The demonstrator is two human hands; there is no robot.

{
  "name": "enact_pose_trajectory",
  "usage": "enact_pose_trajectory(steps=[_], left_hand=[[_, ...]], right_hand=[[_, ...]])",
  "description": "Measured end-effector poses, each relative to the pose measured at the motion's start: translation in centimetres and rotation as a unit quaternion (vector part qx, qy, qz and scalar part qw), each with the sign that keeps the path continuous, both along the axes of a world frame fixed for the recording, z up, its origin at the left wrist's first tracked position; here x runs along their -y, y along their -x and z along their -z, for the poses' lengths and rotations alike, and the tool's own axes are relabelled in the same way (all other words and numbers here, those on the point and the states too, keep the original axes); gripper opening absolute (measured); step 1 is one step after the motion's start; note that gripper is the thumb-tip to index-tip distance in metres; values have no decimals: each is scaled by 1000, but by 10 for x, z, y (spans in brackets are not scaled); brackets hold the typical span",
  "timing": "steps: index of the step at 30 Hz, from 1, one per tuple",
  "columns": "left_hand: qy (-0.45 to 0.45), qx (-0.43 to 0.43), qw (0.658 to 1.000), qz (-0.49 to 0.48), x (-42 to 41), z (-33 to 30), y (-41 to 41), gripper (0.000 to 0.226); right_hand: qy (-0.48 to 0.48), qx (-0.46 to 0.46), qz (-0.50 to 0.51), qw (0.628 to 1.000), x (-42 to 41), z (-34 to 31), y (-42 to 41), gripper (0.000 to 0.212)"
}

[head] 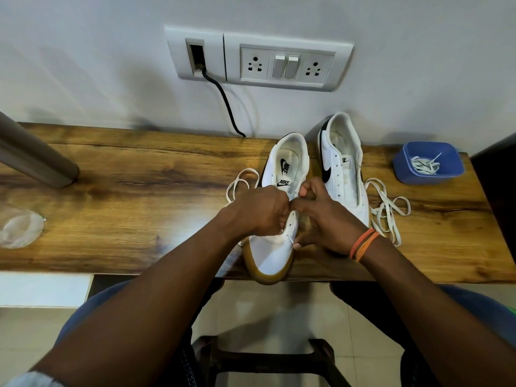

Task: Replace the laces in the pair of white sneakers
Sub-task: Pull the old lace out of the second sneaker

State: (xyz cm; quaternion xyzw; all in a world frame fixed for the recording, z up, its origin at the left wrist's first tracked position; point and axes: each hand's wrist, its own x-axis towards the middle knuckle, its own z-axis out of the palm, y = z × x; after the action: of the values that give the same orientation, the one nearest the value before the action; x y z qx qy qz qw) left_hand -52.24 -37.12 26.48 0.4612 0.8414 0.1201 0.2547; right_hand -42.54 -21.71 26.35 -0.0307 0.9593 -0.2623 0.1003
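Two white sneakers stand on the wooden table (139, 213). The near sneaker (272, 258) has a tan sole, and its toe hangs over the table's front edge. My left hand (258, 212) is curled over its eyelets and pinches a white lace (237, 185) that loops out to the left. My right hand (326, 219) grips the sneaker's right side, fingers curled at the eyelets. A short lace tip shows between the hands. The second sneaker (344, 174), unlaced, lies to the right. A loose white lace (388, 210) is heaped beside it.
A blue plastic tub (428, 163) holding another lace sits at the table's far right. A clear plastic bag (21, 229) lies at the left edge. A grey post (33, 157) slants over the left. A black cable (226, 104) drops from the wall socket plate (287, 65).
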Motion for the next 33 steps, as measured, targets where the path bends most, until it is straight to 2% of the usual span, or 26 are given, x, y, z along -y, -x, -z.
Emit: enact_pose_trajectory(steps=[4, 7, 17, 21, 25, 28, 30, 33], left_hand=[[12, -40, 999, -6, -2, -5, -5, 17], [17, -46, 999, -2, -3, -6, -6, 19], [14, 33, 999, -28, 1, -8, 6, 21], [57, 35, 998, -14, 4, -13, 16, 39], [79, 46, 996, -6, 6, -14, 20, 21], [120, 4, 992, -42, 19, -15, 37, 12], [133, -5, 988, -81, 35, -14, 53, 18], [93, 24, 987, -127, 45, -15, 61, 12]], right_hand=[[-23, 5, 1, 1000, 2, 1, -2, 54], [-2, 18, 8, 1000, 1, 1, -2, 44], [0, 12, 23, 1000, 6, 18, -1, 29], [-4, 4, 29, 1000, 8, 18, 0, 25], [5, -1, 36, 999, 10, 19, 0, 18], [12, 0, 25, 1000, 6, 17, 0, 16], [12, 11, 17, 1000, 1, 18, 0, 17], [49, 21, 22, 998, -2, 20, -3, 25]])
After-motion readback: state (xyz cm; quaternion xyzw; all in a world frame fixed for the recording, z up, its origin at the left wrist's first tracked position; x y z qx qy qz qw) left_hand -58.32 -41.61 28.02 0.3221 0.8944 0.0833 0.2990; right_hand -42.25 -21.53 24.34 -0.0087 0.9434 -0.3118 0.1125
